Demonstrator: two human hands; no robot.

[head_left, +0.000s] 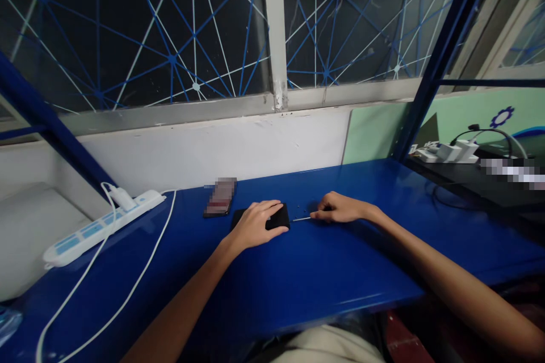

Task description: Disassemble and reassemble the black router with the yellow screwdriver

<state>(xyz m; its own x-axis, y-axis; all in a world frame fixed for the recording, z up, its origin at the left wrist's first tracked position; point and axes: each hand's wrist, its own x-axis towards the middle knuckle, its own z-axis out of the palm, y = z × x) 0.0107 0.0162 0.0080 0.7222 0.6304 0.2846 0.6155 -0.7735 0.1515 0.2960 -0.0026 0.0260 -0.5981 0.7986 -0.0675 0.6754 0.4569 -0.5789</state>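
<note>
Blue tabletop (306, 278) runs beneath both hands, with a patterned window (128, 28) beyond them. Directly under the left hand (258, 224) lies a flat black object (280, 216); thumb and fingers spread across it, the thumb along its near edge and the fingers over its far side, holding it to the surface. To the right of that grip, the right hand (338, 208) is pinched closed on a slim rod (301, 219), whose end points at the object's right edge; whether they touch, I cannot tell. Tiny bits (298, 207) lie just beyond the rod. Past the left hand, a little leftward, rests a phone (220, 197). Farther left sit a white power strip (104, 229) and a looping white cable (159, 241). Well to the right of the right hand are white plugs (457, 150).
</note>
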